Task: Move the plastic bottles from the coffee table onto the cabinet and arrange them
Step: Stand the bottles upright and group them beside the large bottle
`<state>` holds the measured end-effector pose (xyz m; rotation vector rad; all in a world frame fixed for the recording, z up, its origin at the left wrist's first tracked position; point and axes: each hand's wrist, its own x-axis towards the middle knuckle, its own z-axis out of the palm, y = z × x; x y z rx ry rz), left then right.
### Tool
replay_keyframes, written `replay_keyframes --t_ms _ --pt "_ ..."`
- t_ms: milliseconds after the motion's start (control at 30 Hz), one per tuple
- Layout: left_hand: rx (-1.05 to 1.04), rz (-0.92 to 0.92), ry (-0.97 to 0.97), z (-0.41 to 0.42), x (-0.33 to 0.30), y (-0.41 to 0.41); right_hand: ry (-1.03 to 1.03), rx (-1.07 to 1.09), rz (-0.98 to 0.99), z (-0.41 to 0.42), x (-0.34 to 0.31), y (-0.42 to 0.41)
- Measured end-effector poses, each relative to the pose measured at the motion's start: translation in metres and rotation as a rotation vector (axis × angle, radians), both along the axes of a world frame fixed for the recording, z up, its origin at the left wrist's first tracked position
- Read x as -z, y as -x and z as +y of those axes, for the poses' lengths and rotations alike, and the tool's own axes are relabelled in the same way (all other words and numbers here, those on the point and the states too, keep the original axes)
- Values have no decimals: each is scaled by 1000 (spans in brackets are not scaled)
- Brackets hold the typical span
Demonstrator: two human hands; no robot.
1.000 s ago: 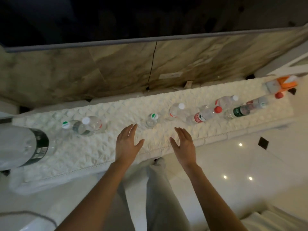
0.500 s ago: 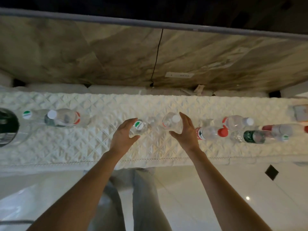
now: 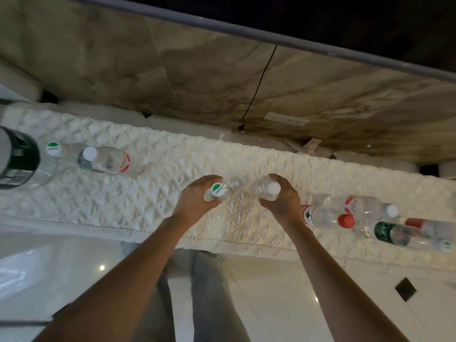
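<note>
Half a second ago the left hand (image 3: 195,199) had just reached the clear plastic bottle with the green-and-white cap (image 3: 218,191) and the right hand (image 3: 280,201) was only touching the clear plastic bottle with the plain white cap (image 3: 267,190); now both hands are wrapped round their bottles, and the view has tilted so the cabinet runs downhill to the right.

Both bottles stand upright on the long cabinet under a white quilted cover (image 3: 148,206), close beside each other with a narrow gap of cover between them. Taking the white-capped bottle as landmark: in front of it a strip of bare cover runs to the cabinet's stitched front edge; behind it a wider band of cover reaches the marble wall (image 3: 222,82). To its left, past the green-capped bottle, the cover is open as far as two clear bottles (image 3: 98,159) and a large dark-labelled bottle (image 3: 17,161) at the frame edge. To its right, just past the right wrist, a cluster of clear bottles with red, white and green caps (image 3: 357,218) crowds the cover.

Both forearms reach forward from below. The left hand's fingers curl round the green-capped bottle's shoulder, thumb on the near side. The right hand grips the white-capped bottle below the cap, fingers over the far side, thumb near.
</note>
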<state>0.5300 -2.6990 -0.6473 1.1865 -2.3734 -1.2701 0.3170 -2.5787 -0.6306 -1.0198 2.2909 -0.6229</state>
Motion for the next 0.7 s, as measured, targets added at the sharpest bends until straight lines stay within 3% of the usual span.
replay_keyframes --t_ms 300,533,700 --pt "-132 21 -34 2 -31 -42 97 -97 92 2 -41 -35" --pt "-315 -1 9 -29 -72 -130 162 -154 6 -42 -78 -112" --pt "-352 -13 29 -66 -63 -205 165 -190 -25 -79 -68 -185"
